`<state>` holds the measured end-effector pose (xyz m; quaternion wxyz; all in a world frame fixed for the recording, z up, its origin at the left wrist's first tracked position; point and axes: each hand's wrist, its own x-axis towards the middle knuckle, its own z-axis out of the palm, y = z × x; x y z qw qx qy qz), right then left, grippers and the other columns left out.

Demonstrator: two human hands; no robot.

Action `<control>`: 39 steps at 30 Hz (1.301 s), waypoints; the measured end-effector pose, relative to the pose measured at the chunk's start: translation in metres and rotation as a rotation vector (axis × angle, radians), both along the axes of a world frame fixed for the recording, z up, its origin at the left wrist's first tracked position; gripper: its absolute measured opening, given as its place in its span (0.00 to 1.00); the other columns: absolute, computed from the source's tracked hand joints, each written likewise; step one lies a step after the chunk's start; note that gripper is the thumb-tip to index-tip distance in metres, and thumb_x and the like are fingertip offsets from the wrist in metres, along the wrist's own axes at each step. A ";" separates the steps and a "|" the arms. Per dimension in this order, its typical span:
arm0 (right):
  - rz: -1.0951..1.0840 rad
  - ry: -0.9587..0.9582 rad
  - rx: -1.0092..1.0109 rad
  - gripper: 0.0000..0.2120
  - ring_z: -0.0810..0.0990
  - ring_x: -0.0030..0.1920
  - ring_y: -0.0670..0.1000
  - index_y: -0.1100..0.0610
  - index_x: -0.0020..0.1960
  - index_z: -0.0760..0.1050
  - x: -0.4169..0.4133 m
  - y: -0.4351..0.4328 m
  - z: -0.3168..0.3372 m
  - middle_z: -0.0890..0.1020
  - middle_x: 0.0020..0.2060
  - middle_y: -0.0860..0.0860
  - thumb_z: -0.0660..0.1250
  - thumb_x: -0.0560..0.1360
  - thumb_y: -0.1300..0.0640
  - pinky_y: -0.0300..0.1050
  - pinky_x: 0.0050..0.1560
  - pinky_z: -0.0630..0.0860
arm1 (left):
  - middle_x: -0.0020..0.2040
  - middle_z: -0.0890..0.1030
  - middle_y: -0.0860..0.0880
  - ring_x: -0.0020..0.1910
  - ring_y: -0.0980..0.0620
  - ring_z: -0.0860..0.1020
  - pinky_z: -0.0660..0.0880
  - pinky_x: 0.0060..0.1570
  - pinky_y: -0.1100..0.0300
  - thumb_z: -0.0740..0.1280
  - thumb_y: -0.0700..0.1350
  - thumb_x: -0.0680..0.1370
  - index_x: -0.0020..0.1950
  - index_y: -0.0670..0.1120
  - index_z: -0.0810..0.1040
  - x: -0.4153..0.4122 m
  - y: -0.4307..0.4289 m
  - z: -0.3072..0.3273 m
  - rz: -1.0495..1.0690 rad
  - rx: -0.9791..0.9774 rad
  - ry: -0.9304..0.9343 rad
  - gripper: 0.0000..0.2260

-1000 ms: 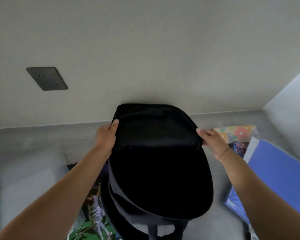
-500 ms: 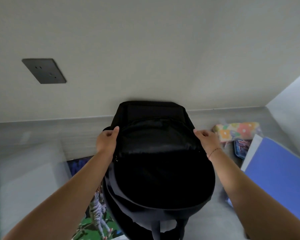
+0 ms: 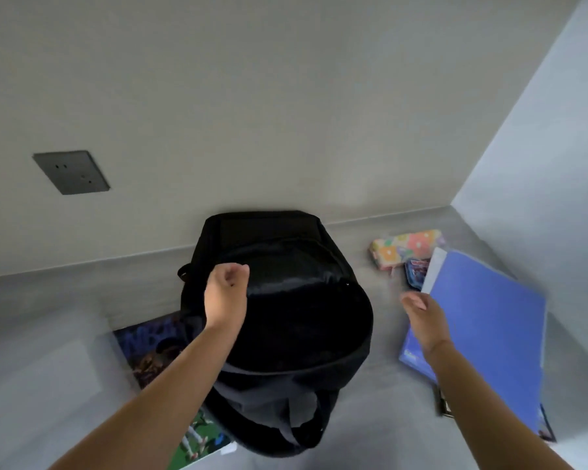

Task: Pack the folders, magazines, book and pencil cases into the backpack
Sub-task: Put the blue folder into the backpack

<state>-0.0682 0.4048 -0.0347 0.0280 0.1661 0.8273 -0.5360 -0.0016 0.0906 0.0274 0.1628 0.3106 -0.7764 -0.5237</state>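
A black backpack [image 3: 286, 320] stands on the grey surface against the wall, its top unzipped and gaping dark. My left hand [image 3: 225, 300] pinches the left rim of the opening. My right hand [image 3: 421, 317] hovers off the bag to the right, fingers apart, at the near edge of a blue folder [image 3: 489, 327]. A flowered pencil case [image 3: 406, 247] lies behind the folder by the wall, and a dark blue pencil case [image 3: 416, 273] peeks out beside it. A magazine [image 3: 150, 347] lies flat, partly under the backpack's left side.
A dark wall socket plate [image 3: 71, 172] sits high on the left of the wall. A side wall [image 3: 540, 171] closes the corner at right. Under the folder lie more flat covers [image 3: 545, 432]. A pale sheet [image 3: 38, 368] lies on the grey surface at left.
My right hand has let go of the backpack's right rim and moved right toward the blue folder. My left hand stays on the left rim. The view has tilted slightly.
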 end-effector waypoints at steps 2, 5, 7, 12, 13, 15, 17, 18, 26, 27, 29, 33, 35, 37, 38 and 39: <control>-0.059 -0.003 0.025 0.13 0.72 0.44 0.51 0.69 0.51 0.76 0.012 0.030 -0.004 0.76 0.42 0.55 0.65 0.75 0.58 0.43 0.45 0.65 | 0.46 0.78 0.53 0.46 0.55 0.77 0.71 0.45 0.60 0.63 0.52 0.78 0.50 0.49 0.76 -0.004 0.039 0.005 -0.186 0.050 -0.023 0.08; -0.131 -0.002 0.044 0.17 0.75 0.52 0.54 0.67 0.59 0.74 0.032 0.070 -0.007 0.79 0.52 0.60 0.67 0.74 0.58 0.42 0.52 0.66 | 0.45 0.81 0.52 0.47 0.52 0.79 0.78 0.51 0.55 0.64 0.52 0.77 0.49 0.48 0.78 -0.015 0.103 0.003 -0.442 0.131 -0.074 0.08; -0.200 -0.002 0.049 0.17 0.76 0.59 0.58 0.67 0.62 0.72 0.045 0.095 -0.011 0.77 0.58 0.62 0.67 0.75 0.61 0.41 0.54 0.65 | 0.44 0.81 0.51 0.47 0.51 0.80 0.78 0.53 0.52 0.65 0.51 0.77 0.48 0.47 0.79 -0.024 0.142 -0.002 -0.557 0.140 -0.093 0.08; -0.324 -0.023 0.026 0.18 0.74 0.63 0.62 0.69 0.63 0.72 0.067 0.144 -0.025 0.76 0.61 0.64 0.67 0.74 0.63 0.43 0.58 0.66 | 0.44 0.80 0.50 0.43 0.52 0.77 0.74 0.46 0.57 0.65 0.52 0.77 0.48 0.46 0.78 -0.046 0.216 -0.021 -0.707 0.114 -0.163 0.10; -0.343 -0.030 0.022 0.18 0.73 0.63 0.62 0.69 0.62 0.72 0.070 0.153 -0.026 0.76 0.60 0.64 0.67 0.74 0.63 0.44 0.59 0.67 | 0.45 0.80 0.51 0.43 0.53 0.77 0.73 0.44 0.59 0.65 0.52 0.77 0.49 0.47 0.78 -0.050 0.228 -0.024 -0.721 0.105 -0.178 0.09; -0.366 -0.043 0.008 0.19 0.73 0.63 0.61 0.67 0.63 0.72 0.073 0.167 -0.029 0.75 0.61 0.63 0.68 0.74 0.62 0.46 0.60 0.67 | 0.44 0.78 0.54 0.41 0.57 0.75 0.69 0.40 0.63 0.64 0.50 0.77 0.49 0.47 0.77 -0.058 0.246 -0.033 -0.735 0.091 -0.214 0.07; -0.387 -0.068 0.006 0.20 0.72 0.64 0.59 0.64 0.64 0.71 0.076 0.180 -0.031 0.74 0.63 0.61 0.68 0.75 0.59 0.48 0.63 0.68 | 0.44 0.77 0.53 0.41 0.57 0.75 0.68 0.37 0.64 0.64 0.49 0.78 0.49 0.47 0.75 -0.066 0.261 -0.042 -0.741 0.101 -0.263 0.07; -0.400 -0.074 0.008 0.21 0.72 0.64 0.59 0.63 0.65 0.71 0.075 0.186 -0.034 0.73 0.64 0.60 0.68 0.75 0.57 0.50 0.64 0.68 | 0.48 0.78 0.51 0.44 0.54 0.76 0.68 0.38 0.61 0.64 0.50 0.77 0.53 0.45 0.75 -0.070 0.267 -0.048 -0.735 0.102 -0.300 0.09; -0.426 -0.215 -0.063 0.18 0.74 0.53 0.56 0.60 0.65 0.66 0.068 0.205 -0.060 0.75 0.59 0.57 0.63 0.77 0.57 0.49 0.57 0.71 | 0.62 0.77 0.45 0.57 0.44 0.78 0.74 0.61 0.46 0.72 0.62 0.64 0.68 0.42 0.68 -0.104 0.289 -0.141 -0.694 0.398 -0.624 0.39; -0.426 -0.220 -0.067 0.18 0.74 0.53 0.55 0.60 0.65 0.67 0.067 0.206 -0.061 0.76 0.59 0.57 0.63 0.77 0.57 0.49 0.56 0.71 | 0.60 0.79 0.45 0.56 0.44 0.79 0.74 0.60 0.46 0.73 0.61 0.61 0.66 0.43 0.70 -0.108 0.290 -0.150 -0.706 0.414 -0.626 0.39; -0.423 -0.229 -0.084 0.18 0.75 0.54 0.56 0.59 0.66 0.67 0.065 0.209 -0.063 0.76 0.60 0.56 0.63 0.77 0.59 0.50 0.58 0.72 | 0.57 0.80 0.45 0.55 0.44 0.79 0.75 0.59 0.46 0.76 0.60 0.59 0.63 0.43 0.73 -0.105 0.296 -0.144 -0.720 0.398 -0.639 0.38; -0.375 -0.230 -0.035 0.22 0.73 0.63 0.57 0.59 0.70 0.65 0.065 0.210 -0.064 0.74 0.63 0.54 0.62 0.76 0.64 0.51 0.65 0.70 | 0.54 0.82 0.44 0.51 0.42 0.81 0.77 0.57 0.45 0.76 0.49 0.68 0.60 0.42 0.76 -0.096 0.303 -0.123 -0.761 0.425 -0.625 0.24; -0.374 -0.215 -0.031 0.23 0.72 0.65 0.57 0.59 0.70 0.65 0.066 0.211 -0.065 0.73 0.64 0.54 0.63 0.76 0.65 0.51 0.67 0.67 | 0.53 0.82 0.44 0.52 0.42 0.81 0.77 0.57 0.46 0.75 0.45 0.71 0.60 0.42 0.76 -0.090 0.306 -0.114 -0.765 0.461 -0.578 0.19; -0.371 -0.192 -0.046 0.23 0.72 0.65 0.58 0.59 0.69 0.65 0.067 0.211 -0.064 0.73 0.65 0.55 0.64 0.75 0.65 0.54 0.69 0.68 | 0.53 0.82 0.44 0.52 0.42 0.81 0.77 0.56 0.47 0.72 0.41 0.73 0.59 0.42 0.76 -0.085 0.307 -0.105 -0.768 0.488 -0.505 0.16; -0.376 -0.180 -0.062 0.23 0.72 0.65 0.58 0.59 0.69 0.65 0.066 0.210 -0.062 0.73 0.66 0.56 0.64 0.75 0.64 0.54 0.69 0.68 | 0.53 0.82 0.44 0.52 0.42 0.81 0.77 0.56 0.47 0.72 0.40 0.73 0.60 0.43 0.76 -0.082 0.307 -0.099 -0.772 0.500 -0.478 0.16; -0.379 -0.157 -0.077 0.23 0.71 0.65 0.58 0.60 0.69 0.65 0.066 0.210 -0.060 0.73 0.66 0.56 0.65 0.76 0.63 0.55 0.69 0.68 | 0.53 0.82 0.44 0.52 0.43 0.81 0.77 0.56 0.46 0.71 0.40 0.74 0.60 0.43 0.76 -0.080 0.306 -0.093 -0.782 0.517 -0.444 0.15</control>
